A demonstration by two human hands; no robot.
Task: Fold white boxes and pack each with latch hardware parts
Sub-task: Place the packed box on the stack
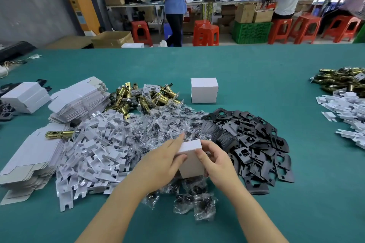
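A small white box [191, 162], closed and plain-sided, is held above the heap of clear screw bags [164, 124] at the near middle of the green worktop [256, 69]. The left hand [162, 161] grips its left side with the forefinger stretched along the top edge; the right hand [214, 161] pinches its right corner. The box's underside is hidden. Left of the bags lie white inserts [94, 156] and flat box blanks [79, 100], right black strike plates [256, 140], beyond brass latches [146, 96] and a finished box [204, 90].
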